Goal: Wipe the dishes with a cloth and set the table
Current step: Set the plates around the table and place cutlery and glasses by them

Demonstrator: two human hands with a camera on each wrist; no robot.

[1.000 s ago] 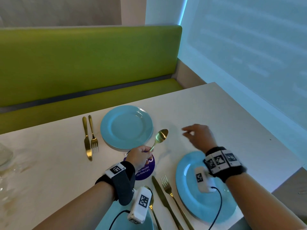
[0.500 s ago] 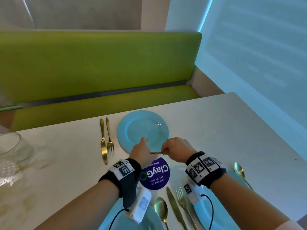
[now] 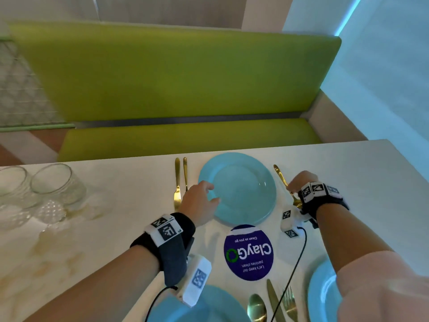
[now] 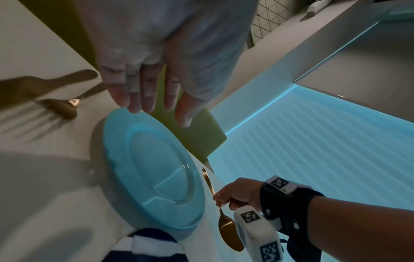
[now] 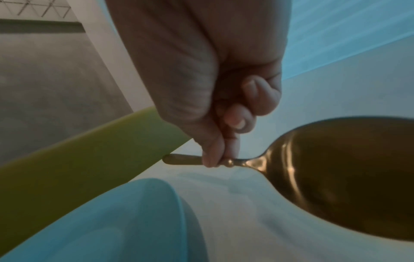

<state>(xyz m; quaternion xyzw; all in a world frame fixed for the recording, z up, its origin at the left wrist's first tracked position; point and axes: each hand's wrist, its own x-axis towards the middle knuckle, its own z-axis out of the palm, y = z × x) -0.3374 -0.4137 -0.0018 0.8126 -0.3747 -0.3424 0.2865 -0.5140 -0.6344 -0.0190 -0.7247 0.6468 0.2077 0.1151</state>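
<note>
Right hand (image 3: 299,183): fingertips (image 5: 211,159) pinched on the neck of a gold spoon (image 4: 226,228), just behind the bowl, handle end pointing away toward the bench. Spoon low over the white table (image 3: 348,182), just beside the right rim of the far blue plate (image 3: 239,187); contact with the tabletop not resolvable. Judged stiff, light, polished and therefore slippery; a pinch near the neck keeps the heavier bowl from swinging, and a flat lay-down avoids a clatter against the plate edge.

Left hand (image 3: 199,201): fingers straight and relaxed, holding nothing, hovering at the plate's left rim; touching or just clear not determinable. Plate judged rigid, glazed, breakable; best taken at the rim, thumb on top.

Left of the plate: 1 gold knife (image 3: 177,182) and 1 gold fork (image 3: 185,173), parallel, side by side. Nearer the person: round purple sticker (image 3: 248,252), then 2 further blue plates and a second cutlery set. Far left: 2 clear glasses (image 3: 55,184). No cloth in view.
</note>
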